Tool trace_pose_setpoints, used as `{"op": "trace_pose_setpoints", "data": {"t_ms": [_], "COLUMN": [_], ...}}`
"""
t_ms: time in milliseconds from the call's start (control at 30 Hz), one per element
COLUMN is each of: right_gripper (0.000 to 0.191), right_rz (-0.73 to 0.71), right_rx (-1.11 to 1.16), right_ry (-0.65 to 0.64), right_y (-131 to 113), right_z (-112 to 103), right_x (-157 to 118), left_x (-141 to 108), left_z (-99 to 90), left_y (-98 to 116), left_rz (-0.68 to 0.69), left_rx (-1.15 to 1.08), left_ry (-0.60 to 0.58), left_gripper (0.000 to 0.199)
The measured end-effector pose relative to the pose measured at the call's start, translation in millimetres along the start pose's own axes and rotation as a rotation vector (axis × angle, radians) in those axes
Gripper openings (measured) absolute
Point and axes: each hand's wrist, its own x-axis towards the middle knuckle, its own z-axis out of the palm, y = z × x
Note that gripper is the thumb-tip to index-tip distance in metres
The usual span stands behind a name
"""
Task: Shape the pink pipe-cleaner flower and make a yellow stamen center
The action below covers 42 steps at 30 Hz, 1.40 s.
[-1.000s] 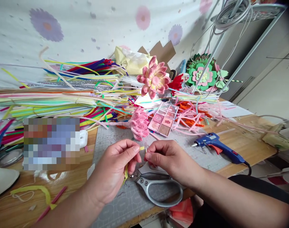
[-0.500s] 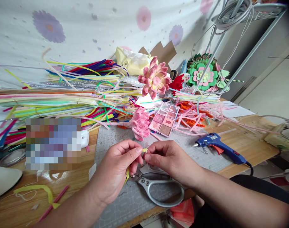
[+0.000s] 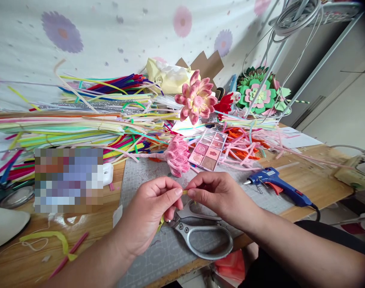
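My left hand (image 3: 152,212) and my right hand (image 3: 214,196) meet over the cutting mat (image 3: 149,256), both with fingers pinched. Between the fingertips a short bit of a thin yellow strip (image 3: 185,192) shows, gripped from both sides. Its loose end hangs below my left palm; the rest is hidden by my fingers. Grey-handled scissors (image 3: 190,244) lie on the mat just under my hands, their blades partly covered. Beyond my fingertips rests a pink fuzzy flower (image 3: 178,156) on a wrapped stem, beside an open makeup palette (image 3: 208,150).
A blue glue gun (image 3: 278,186) lies at the right. Bundles of colored pipe cleaners (image 3: 80,124) fill the back left, and a pink-and-yellow flower (image 3: 196,98) stands behind the palette. Another yellow strip (image 3: 58,240) and a pink stick (image 3: 70,256) lie at the left front.
My fingertips have come closer together, and less of the yellow strip shows between them. My right hand has shifted slightly up. The scissors and flowers stay in place.
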Motion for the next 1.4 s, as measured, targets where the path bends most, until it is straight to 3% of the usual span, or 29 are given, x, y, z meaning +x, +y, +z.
{"op": "trace_pose_setpoints", "data": {"t_ms": [400,600,867,1100,1400], "right_gripper": [0.027,0.031,0.022,0.019,0.007], "right_rz": [-0.004,-0.014,0.050,0.021,-0.179], "right_rx": [-0.065,0.109,0.176,0.066,-0.287], "right_ry": [0.034,-0.065,-0.012,0.013,0.135], "right_y": [0,1,3,0,-3], "right_z": [1,-6,-6,0,4], "right_x": [0,-1,0,0,-5], "left_x": [-1,-1,-1,-1,-5], "left_z": [-1.6,-1.5,-0.6,-2.5,-1.3], "left_y": [-1,0,0,-3,1], "left_rz": [-0.004,-0.001,-0.006,0.068,0.156], "left_rx": [0.108,0.078,0.074,0.213,0.329], "left_ry": [-0.050,-0.030,-0.053,-0.033,-0.026], "left_gripper": [0.015,0.017,0.016,0.015,0.007]}}
